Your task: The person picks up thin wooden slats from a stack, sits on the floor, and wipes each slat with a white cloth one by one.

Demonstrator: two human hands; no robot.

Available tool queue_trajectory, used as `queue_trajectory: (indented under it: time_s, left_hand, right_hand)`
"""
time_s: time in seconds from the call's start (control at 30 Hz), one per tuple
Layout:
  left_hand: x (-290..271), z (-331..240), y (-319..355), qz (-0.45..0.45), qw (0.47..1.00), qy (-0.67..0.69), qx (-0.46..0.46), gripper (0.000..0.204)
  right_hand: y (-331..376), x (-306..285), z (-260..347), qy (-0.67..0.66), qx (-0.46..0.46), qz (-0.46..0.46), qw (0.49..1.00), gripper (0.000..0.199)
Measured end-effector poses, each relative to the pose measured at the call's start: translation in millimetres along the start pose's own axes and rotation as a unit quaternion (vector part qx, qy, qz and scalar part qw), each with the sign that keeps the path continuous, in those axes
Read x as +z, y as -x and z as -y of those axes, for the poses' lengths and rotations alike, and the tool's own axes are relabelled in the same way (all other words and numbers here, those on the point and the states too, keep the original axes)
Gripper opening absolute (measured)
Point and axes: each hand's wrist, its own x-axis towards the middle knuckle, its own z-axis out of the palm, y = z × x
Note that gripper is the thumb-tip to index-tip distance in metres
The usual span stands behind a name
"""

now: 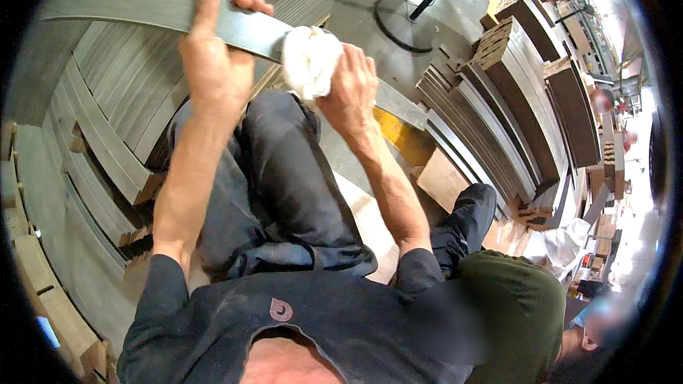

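Note:
A long curved grey panel strip (128,3) runs from the upper left across to the right, over my knees. My left hand (213,50) grips it from below, with the fingers curled over its top edge. My right hand (352,89) holds a bunched white cloth (311,60) and presses it against the strip's face, just right of my left hand. The strip's far end (402,105) sticks out beyond my right hand.
Stacks of curved grey strips (107,135) lie at the left. Dark brown curved panels (512,92) are stacked on edge at the right. A fan's base and a black cable (398,25) sit on the concrete floor. Another person in a green top (512,299) is at the lower right.

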Motion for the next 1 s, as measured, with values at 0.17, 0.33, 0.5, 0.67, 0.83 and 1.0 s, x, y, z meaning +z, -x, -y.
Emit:
queue_trajectory:
  time_s: [0.17,0.33,0.5,0.67,0.83,1.0]
  left_hand:
    - [-27.4,-83.5,-20.1,-0.054,0.997,-0.007,0.055,0.038]
    - [-44.7,-115.1,-36.4,-0.128,0.981,0.035,0.141,0.038]
    - [-44.1,-109.7,-13.7,0.018,0.988,0.014,0.151,0.038]
    - [0.4,-57.2,-16.1,0.170,0.933,-0.099,0.301,0.032]
    - [22.0,-38.0,-24.9,0.066,0.932,-0.139,0.330,0.031]
    - [1.3,-117.0,-31.0,0.171,0.947,0.098,0.252,0.034]
  right_hand:
    - [71.0,-26.8,-110.0,0.086,0.019,0.004,0.996,0.049]
    - [153.0,-45.2,-229.8,0.195,0.194,0.119,0.954,0.049]
    - [130.7,-80.0,-239.9,-0.266,0.429,-0.020,0.863,0.054]
    - [-31.1,-99.6,-79.1,-0.310,0.331,0.144,0.879,0.052]
    - [-107.0,-51.0,61.4,-0.369,-0.138,0.186,0.900,0.053]
    - [-51.2,-36.1,27.3,-0.263,-0.031,0.132,0.955,0.049]
